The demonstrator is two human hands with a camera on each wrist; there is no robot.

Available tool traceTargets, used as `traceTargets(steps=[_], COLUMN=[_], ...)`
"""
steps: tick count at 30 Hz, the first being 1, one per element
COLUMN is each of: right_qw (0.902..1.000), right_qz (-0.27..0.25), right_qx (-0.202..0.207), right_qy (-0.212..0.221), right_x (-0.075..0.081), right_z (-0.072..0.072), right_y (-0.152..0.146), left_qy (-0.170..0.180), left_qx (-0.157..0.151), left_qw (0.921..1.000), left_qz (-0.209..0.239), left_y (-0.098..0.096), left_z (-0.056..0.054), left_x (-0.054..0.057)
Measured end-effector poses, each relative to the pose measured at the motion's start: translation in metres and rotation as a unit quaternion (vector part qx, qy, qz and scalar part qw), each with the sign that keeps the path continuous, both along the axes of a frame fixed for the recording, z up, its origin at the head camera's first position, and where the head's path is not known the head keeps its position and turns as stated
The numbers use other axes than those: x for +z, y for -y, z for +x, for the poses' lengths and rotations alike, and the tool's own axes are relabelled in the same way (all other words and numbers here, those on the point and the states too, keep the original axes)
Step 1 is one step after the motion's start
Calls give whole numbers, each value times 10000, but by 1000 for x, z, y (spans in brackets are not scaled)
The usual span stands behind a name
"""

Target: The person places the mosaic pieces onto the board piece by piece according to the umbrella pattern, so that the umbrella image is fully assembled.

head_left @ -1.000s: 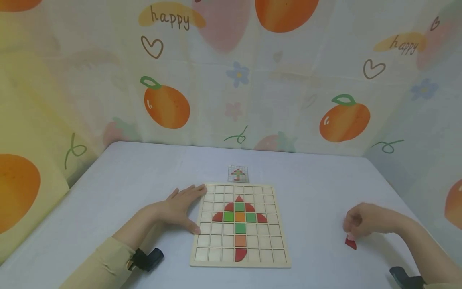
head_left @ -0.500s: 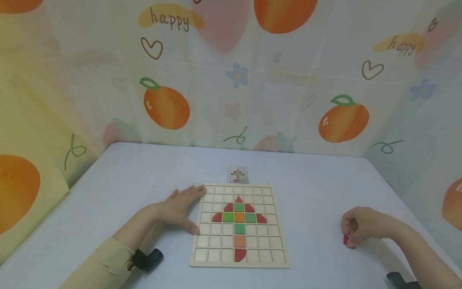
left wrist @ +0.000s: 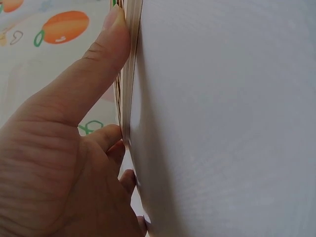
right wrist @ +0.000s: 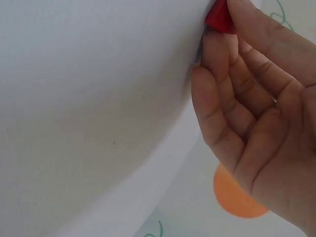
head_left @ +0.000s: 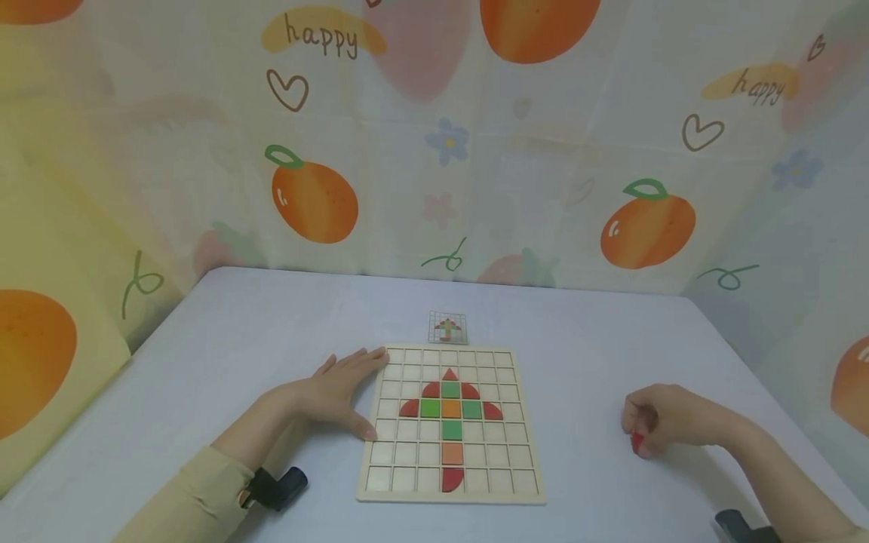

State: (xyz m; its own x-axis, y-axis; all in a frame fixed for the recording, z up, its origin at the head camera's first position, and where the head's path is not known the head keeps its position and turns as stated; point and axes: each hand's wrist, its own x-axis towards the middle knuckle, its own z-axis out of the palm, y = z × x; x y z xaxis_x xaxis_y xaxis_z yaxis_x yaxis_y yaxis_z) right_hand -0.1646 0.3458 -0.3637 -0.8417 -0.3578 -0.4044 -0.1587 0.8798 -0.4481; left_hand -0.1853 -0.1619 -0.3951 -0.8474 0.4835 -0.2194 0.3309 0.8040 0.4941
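Note:
A light wooden grid board (head_left: 509, 471) lies mid-table, with red, green and orange tiles set in its squares in an arrow-like figure. At its left edge rests my left hand (head_left: 333, 392), fingers spread and straight, thumb and fingertips touching the rim; the left wrist view shows the thumb (left wrist: 101, 59) against the board's side. Well to the right of the board, my right hand (head_left: 672, 415) pinches a small red tile (head_left: 637, 443) between thumb and fingers, low over the table. The right wrist view shows part of that tile, its full shape covered by the fingers.
A small picture card (head_left: 447, 327) with a similar coloured figure on a grid lies just beyond the board's far edge. The table (head_left: 577, 339) has a white cover. A fruit-printed curtain (head_left: 529, 188) stands behind it and along both sides.
My right hand first touched the red tile on the table, then pinched it and moved a little left with it. The left hand and the board have stayed put.

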Motion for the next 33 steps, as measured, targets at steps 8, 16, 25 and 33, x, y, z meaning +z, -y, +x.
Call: traceTargets(steps=[8, 16, 25, 33], right_qw=[9962, 9919, 9782, 9733], right_qz=[-496, -980, -1743, -2005], right_qx=[651, 513, 1006, 959], right_qy=[-307, -625, -517, -564], right_x=[3, 5, 9, 9], right_z=[-5, -5, 4, 12], right_y=[13, 47, 83, 122], left_qy=[1, 30, 39, 44], left_qx=[6, -1, -41, -8], left_qw=[10000, 10000, 9999, 10000], left_qz=[25, 70, 91, 47], left_y=[0, 1, 2, 0], left_z=[0, 0, -1, -1], left_x=[1, 1, -1, -1])
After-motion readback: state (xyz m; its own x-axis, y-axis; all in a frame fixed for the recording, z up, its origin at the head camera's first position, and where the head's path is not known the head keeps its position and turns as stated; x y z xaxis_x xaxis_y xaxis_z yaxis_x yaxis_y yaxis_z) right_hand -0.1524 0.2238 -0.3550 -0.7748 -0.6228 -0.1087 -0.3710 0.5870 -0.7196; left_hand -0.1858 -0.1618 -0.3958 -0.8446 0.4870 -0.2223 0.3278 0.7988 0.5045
